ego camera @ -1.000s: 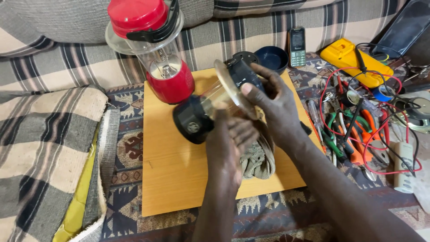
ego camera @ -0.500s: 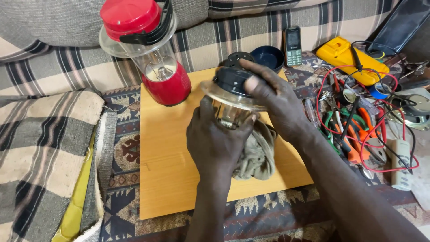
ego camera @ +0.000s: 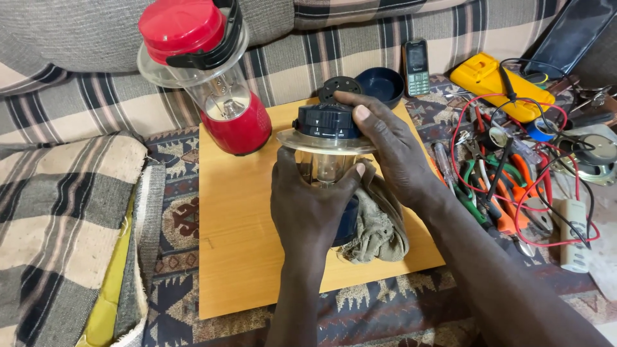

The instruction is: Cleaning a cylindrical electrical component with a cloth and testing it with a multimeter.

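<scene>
Gripping a lantern [ego camera: 326,151] upright near the middle of the wooden board [ego camera: 244,244], both hands are closed on it. Nearest, the left hand [ego camera: 308,205] wraps the clear globe from the front, fingers curled round it, thumb tip up against the glass. Just beside it, at the board's right edge, a grey rag [ego camera: 379,225] lies bunched under the right wrist, touching the lantern's dark base. The right hand [ego camera: 392,151] clamps over the dark blue top cap, thumb lying on the cap's front, fingers reaching behind it. Farther back, at the board's far left corner, a red lantern [ego camera: 212,77] stands tilted. Beyond the far edge sit a blue bowl [ego camera: 380,85] and a phone [ego camera: 416,67]. Off the right edge lie pliers [ego camera: 508,193] and red wires [ego camera: 553,199].
</scene>
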